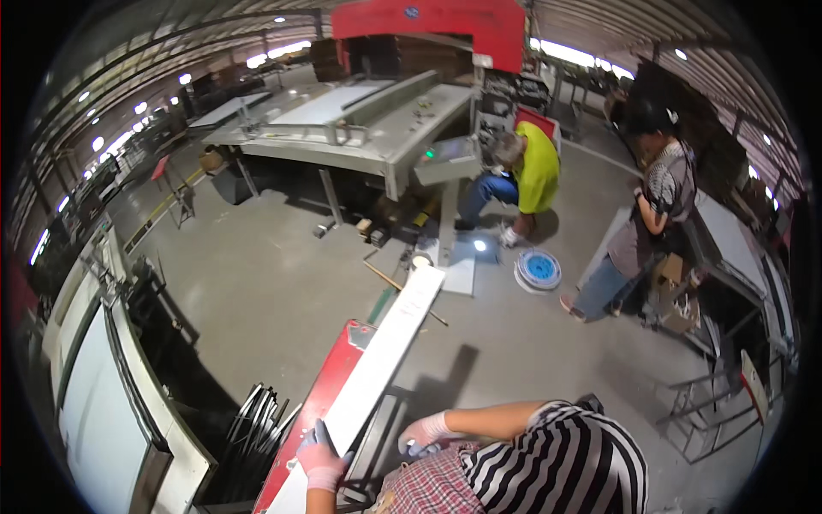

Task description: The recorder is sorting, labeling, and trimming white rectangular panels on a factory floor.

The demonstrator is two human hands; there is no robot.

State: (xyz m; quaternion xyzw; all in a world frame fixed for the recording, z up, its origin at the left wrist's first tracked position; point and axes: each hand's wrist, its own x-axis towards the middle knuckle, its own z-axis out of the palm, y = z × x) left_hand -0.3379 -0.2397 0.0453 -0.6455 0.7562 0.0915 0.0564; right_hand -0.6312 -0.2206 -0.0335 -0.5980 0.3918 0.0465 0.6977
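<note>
My left hand (323, 460), in a pale pink and grey work glove, lies on the near end of a long white panel (381, 351). Its fingers are stretched along the surface, with the thumb apart. The panel slants away from me over a red bench (321, 390), and faint reddish marks show near its far end. My right hand (423, 434), gloved alike, is held to the right of the panel, close to my plaid apron (428, 484). Its fingers are curled around something small and whitish that I cannot make out.
Thin metal strips (254, 424) lie left of the bench. A large machine table (317, 147) stands ahead under a red frame (428, 26). One person (537, 167) in a yellow-green shirt crouches near a blue-white reel (539, 270); another (655, 206) stands right, beside cartons (676, 295).
</note>
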